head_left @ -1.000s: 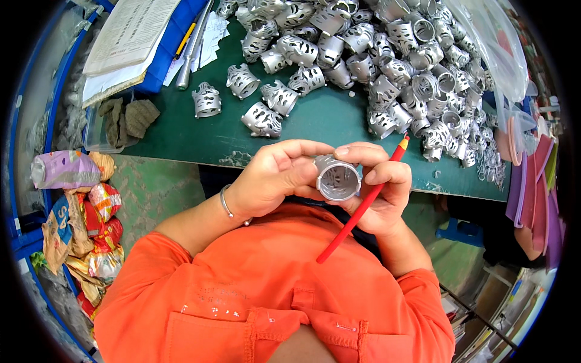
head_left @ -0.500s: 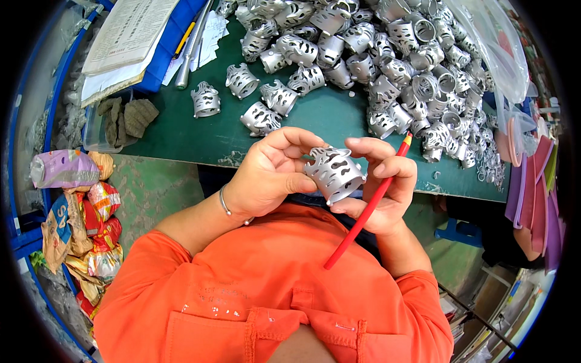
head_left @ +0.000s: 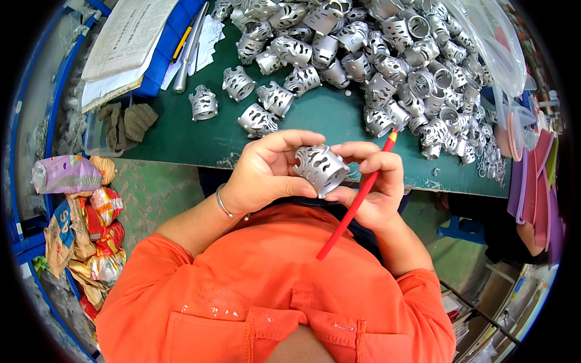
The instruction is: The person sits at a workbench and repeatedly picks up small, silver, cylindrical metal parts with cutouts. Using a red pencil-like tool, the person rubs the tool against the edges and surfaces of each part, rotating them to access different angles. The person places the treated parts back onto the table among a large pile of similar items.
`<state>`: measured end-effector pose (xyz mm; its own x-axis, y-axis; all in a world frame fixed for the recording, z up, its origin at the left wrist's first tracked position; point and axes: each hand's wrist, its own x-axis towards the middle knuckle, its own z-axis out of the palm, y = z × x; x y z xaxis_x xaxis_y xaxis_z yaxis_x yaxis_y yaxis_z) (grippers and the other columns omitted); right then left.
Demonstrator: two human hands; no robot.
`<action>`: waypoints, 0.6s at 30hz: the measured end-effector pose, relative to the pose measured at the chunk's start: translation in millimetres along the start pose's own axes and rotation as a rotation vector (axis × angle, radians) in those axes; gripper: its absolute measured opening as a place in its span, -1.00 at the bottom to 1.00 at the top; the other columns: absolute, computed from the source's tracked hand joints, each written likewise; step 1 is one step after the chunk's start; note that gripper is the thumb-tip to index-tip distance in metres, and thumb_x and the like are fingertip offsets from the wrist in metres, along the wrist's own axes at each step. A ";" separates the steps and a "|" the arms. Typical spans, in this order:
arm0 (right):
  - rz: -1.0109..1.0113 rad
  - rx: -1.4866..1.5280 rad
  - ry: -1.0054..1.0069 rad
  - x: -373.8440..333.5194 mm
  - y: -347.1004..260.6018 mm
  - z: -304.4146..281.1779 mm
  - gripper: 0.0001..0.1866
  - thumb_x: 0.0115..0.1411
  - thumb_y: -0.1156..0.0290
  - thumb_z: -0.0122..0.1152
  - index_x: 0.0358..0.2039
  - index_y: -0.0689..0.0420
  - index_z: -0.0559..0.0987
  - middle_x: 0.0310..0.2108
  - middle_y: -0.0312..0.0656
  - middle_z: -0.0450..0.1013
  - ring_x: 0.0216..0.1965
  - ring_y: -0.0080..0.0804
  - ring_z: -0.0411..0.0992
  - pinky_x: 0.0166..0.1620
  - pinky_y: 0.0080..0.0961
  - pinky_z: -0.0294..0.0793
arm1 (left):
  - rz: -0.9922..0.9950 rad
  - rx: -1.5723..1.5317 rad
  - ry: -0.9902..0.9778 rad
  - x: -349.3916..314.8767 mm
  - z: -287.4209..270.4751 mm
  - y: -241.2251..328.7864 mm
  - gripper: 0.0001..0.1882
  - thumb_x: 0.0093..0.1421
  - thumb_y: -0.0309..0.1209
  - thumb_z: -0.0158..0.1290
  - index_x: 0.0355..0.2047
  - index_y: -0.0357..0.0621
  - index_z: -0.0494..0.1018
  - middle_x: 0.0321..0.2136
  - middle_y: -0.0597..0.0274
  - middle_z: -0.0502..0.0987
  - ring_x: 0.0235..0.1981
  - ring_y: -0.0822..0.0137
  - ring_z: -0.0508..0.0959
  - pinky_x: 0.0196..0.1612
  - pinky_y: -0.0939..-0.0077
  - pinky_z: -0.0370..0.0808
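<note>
A silver metal ring-shaped part with wavy cut-outs is held up before my chest, off the near edge of the table. My left hand grips it from the left, thumb below and fingers behind. Between the fingers of my right hand lies a red pencil, slanting with its tip up toward the table. The right thumb and index finger also touch the part's right side. Several similar parts stand loose on the table just beyond my hands.
A large heap of the same silver parts covers the far right of the green table. Papers lie on a blue tray at the left, near a metal rod and brown gloves. Snack bags hang at left.
Both hands have shifted slightly left with the metal part, which has turned a little. The red pencil has moved left with my right hand.
</note>
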<state>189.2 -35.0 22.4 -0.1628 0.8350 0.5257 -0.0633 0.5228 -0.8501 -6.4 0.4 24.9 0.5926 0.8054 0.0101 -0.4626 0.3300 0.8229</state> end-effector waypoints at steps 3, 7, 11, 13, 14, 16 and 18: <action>0.033 -0.030 0.054 -4.8 8.5 0.7 -0.45 -0.17 0.58 0.45 -0.29 0.14 0.24 -0.14 0.08 0.41 -0.13 -0.22 0.44 -0.09 -0.39 0.46 | 0.130 0.389 -0.106 6.6 -13.7 0.5 -0.35 -0.15 -0.71 0.26 -0.01 -0.32 0.27 -0.11 0.12 0.42 -0.11 0.34 0.47 -0.06 0.46 0.47; 0.084 -0.009 0.086 -7.7 16.9 -2.6 -0.50 -0.14 0.60 0.43 -0.30 0.18 0.25 -0.23 0.03 0.45 -0.21 -0.30 0.47 -0.13 -0.43 0.48 | 0.173 0.296 -0.052 10.4 -13.0 -2.5 -0.41 -0.28 -0.75 0.30 -0.21 -0.20 0.32 -0.12 0.01 0.42 -0.07 0.27 0.45 -0.02 0.35 0.44; 0.114 0.047 0.042 -7.8 18.0 -7.3 -0.55 -0.12 0.64 0.40 -0.33 0.20 0.27 -0.32 -0.02 0.47 -0.25 -0.35 0.48 -0.19 -0.43 0.51 | 0.223 0.419 -0.045 11.4 -14.2 -5.5 -0.45 -0.22 -0.74 0.26 -0.18 -0.22 0.34 -0.12 0.05 0.42 -0.09 0.27 0.46 -0.03 0.39 0.45; 0.077 0.022 0.029 -5.8 18.8 -8.0 -0.56 -0.11 0.65 0.39 -0.34 0.19 0.27 -0.32 -0.02 0.47 -0.26 -0.36 0.48 -0.22 -0.44 0.51 | 0.296 0.714 -0.060 12.1 -14.5 0.3 -0.52 -0.13 -0.74 0.22 -0.17 -0.24 0.35 -0.13 0.10 0.43 -0.10 0.27 0.47 -0.04 0.42 0.46; 0.056 0.001 0.032 -5.0 19.3 -7.8 -0.57 -0.11 0.65 0.39 -0.34 0.19 0.28 -0.32 -0.02 0.47 -0.27 -0.36 0.48 -0.24 -0.44 0.52 | 0.307 0.736 -0.065 12.3 -14.4 0.3 -0.54 -0.12 -0.74 0.20 -0.17 -0.24 0.36 -0.12 0.12 0.41 -0.10 0.26 0.47 -0.03 0.42 0.46; 0.029 -0.017 0.046 -3.4 19.6 -6.8 -0.57 -0.11 0.65 0.38 -0.34 0.19 0.28 -0.30 0.00 0.46 -0.27 -0.36 0.47 -0.23 -0.44 0.51 | 0.331 0.783 -0.078 13.7 -13.6 0.8 -0.56 -0.10 -0.75 0.18 -0.17 -0.25 0.38 -0.11 0.14 0.38 -0.10 0.24 0.47 -0.01 0.42 0.46; 0.020 -0.014 0.065 -1.7 19.2 -5.1 -0.56 -0.10 0.63 0.39 -0.32 0.18 0.28 -0.27 0.01 0.46 -0.24 -0.36 0.47 -0.20 -0.43 0.50 | 0.381 0.624 -0.016 12.9 -9.3 -6.7 -0.55 -0.10 -0.75 0.18 -0.16 -0.24 0.37 -0.10 0.15 0.34 -0.09 0.24 0.47 0.00 0.42 0.45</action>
<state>193.2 -25.5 5.4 -0.0994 0.8542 0.5103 -0.0471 0.5082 -0.8599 -1.8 13.1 14.1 0.4769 0.7997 0.3646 -0.1795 -0.3175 0.9311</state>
